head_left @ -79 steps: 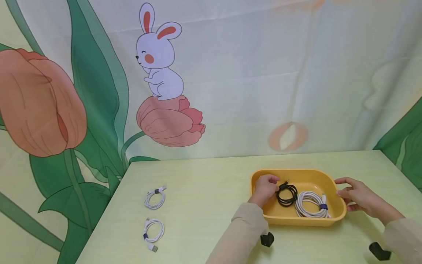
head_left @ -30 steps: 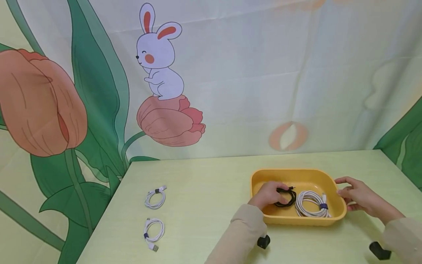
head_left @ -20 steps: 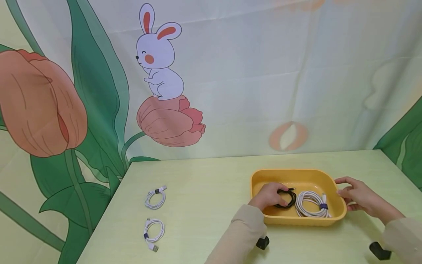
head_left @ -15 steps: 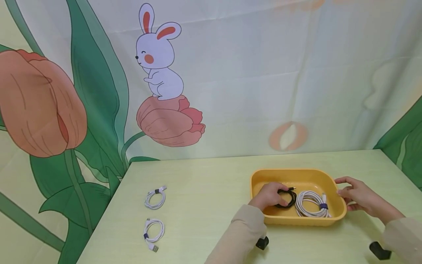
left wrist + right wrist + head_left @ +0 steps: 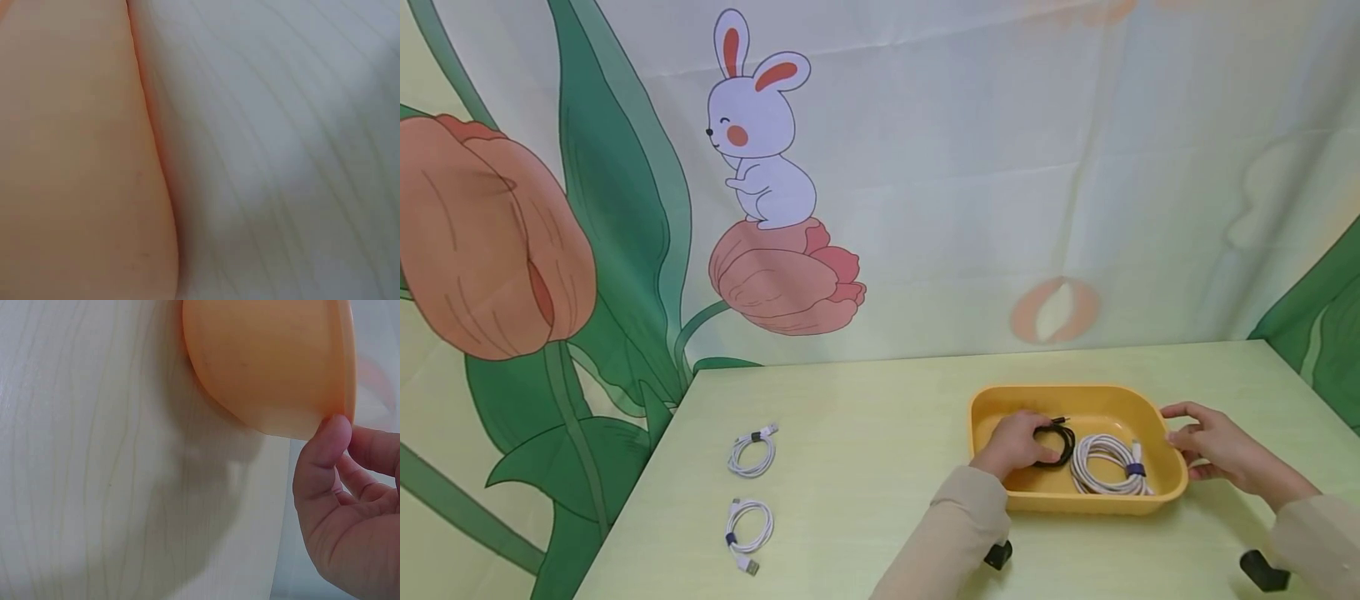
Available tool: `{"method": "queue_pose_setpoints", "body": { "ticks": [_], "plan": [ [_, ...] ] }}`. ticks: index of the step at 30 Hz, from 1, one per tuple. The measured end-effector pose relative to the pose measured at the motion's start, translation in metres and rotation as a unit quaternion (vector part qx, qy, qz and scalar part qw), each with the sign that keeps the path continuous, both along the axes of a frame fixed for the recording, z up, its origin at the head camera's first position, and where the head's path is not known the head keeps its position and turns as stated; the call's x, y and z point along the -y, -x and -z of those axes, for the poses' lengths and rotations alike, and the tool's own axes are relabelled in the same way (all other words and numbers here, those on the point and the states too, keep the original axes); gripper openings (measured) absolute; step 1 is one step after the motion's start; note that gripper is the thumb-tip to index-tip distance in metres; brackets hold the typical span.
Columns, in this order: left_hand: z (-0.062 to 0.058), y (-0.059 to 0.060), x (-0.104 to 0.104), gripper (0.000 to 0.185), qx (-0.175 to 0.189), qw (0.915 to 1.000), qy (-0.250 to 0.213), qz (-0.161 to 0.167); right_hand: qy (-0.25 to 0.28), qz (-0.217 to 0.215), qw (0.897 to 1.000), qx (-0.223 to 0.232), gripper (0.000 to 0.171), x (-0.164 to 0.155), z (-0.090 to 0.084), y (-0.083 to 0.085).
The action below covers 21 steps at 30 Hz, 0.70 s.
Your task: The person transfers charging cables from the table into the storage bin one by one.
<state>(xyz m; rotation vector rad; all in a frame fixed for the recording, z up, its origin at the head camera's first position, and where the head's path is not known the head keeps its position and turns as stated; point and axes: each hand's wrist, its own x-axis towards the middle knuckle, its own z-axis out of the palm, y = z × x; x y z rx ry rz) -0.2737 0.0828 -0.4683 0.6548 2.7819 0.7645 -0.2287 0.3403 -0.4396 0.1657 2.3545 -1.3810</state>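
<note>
In the head view, a yellow tray (image 5: 1075,502) stands on the right part of the table. My left hand (image 5: 1017,442) reaches into its left end, thumb and fingers pinching a coiled black cable (image 5: 1066,443) whose plug end sticks out past the fingertips. Beside that lies a larger white cable coil (image 5: 1081,468) with a purple tie. At the tray's right end, my right hand (image 5: 1221,446) holds the rim; in the right wrist view the thumb (image 5: 332,440) presses the edge of the tray wall (image 5: 275,369). The left wrist view shows only the tray's outer side (image 5: 81,156) and table.
Two small white USB cables lie coiled at the table's left, one with a black tie (image 5: 756,437), the other with a purple tie (image 5: 732,539). A printed cloth with a rabbit (image 5: 752,117) hangs behind the table. A black wrist device (image 5: 1264,572) sits under each forearm.
My left hand has moved from the tray's left end onto the black cable and pinched it. Lately hand and cable have shifted slightly, the plug tilting upward. My right hand stays put.
</note>
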Motion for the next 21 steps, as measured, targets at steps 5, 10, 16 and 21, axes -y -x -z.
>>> {"method": "queue_pose_setpoints", "body": {
  "ticks": [5,10,16,21],
  "plan": [
    [0.0005,-0.0002,0.0002,0.052,-0.001,1.0,-0.002,-0.009,0.001,-0.001,1.0,0.0,0.051,0.0001,0.0005,-0.0001],
    [0.0,0.0,0.0013,0.052,-0.001,0.9999,0.001,-0.016,0.0,-0.002,1.0,-0.001,0.052,0.0001,0.0,0.0003],
    [-0.0013,-0.0007,0.0028,0.047,-0.018,0.9994,-0.025,-0.019,0.003,0.002,1.0,0.003,0.053,0.0013,-0.001,-0.0003],
    [-0.0055,-0.0013,0.0062,0.042,-0.034,0.9964,-0.072,-0.029,0.001,0.003,1.0,0.003,0.054,0.0017,-0.0001,-0.0002]
  ]
}}
